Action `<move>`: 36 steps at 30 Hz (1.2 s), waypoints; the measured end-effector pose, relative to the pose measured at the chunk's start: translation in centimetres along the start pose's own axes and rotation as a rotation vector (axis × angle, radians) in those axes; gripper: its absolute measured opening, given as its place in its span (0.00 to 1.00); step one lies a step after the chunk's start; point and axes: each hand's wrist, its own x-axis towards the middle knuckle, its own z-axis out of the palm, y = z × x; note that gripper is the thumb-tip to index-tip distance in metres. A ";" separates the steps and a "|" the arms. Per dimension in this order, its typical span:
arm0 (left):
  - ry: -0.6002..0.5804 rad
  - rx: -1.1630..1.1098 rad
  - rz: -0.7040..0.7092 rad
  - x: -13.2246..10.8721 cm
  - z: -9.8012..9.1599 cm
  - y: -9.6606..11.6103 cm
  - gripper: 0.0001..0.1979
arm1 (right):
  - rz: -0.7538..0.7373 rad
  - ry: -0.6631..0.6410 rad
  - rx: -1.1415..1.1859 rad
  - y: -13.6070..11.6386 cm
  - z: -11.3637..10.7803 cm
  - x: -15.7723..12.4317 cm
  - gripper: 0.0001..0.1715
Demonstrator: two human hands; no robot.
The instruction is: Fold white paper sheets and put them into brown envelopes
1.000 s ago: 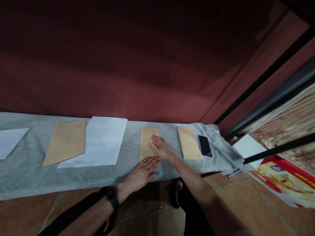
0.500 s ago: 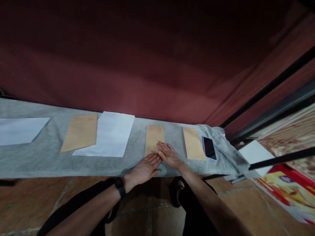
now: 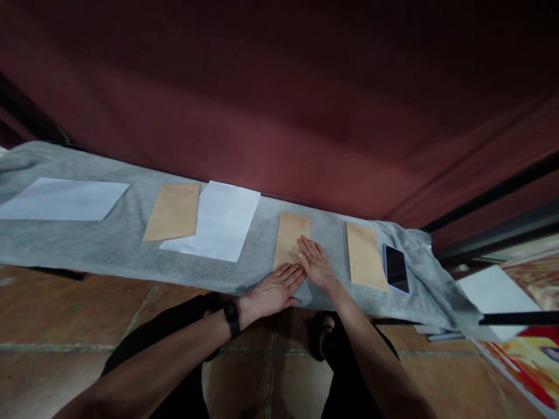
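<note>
This looks like a room in a home or small premises, used as a makeshift paperwork spot rather than a fitted office. The ground is a reddish-brown terracotta tile floor (image 3: pixel 87 314) with pale grout lines, and a plain dark maroon wall (image 3: pixel 279 116) rises behind. A long grey felt cloth (image 3: pixel 109 256) is spread low along the foot of that wall. It carries brown paper envelopes (image 3: pixel 172 212), white paper sheets (image 3: pixel 222 221) and a black-screened smartphone (image 3: pixel 396 269). At the right stand a dark metal door frame (image 3: pixel 493 192) and a bright red-and-yellow printed banner (image 3: pixel 524 361).
</note>
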 end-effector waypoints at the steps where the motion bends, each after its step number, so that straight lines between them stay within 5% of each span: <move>1: 0.004 -0.002 0.002 0.0 0.1 0.1 0.35 | 0.007 0.009 -0.005 0.2 0.1 0.4 0.34; 12: 0.019 -0.021 -0.015 0.8 -1.2 0.6 0.31 | 0.079 0.104 -0.024 0.7 1.0 2.8 0.36; 22: 0.170 -0.146 -0.221 3.6 -2.9 -2.2 0.16 | 0.060 0.172 -0.024 0.3 1.6 2.1 0.36; 26: 0.259 -0.075 -0.321 5.1 -2.5 -4.1 0.21 | 0.067 0.154 -0.014 -0.1 1.5 2.3 0.35; 36: 0.221 0.013 -0.360 8.4 -0.2 -7.7 0.33 | 0.105 0.128 0.022 -0.4 1.2 2.6 0.35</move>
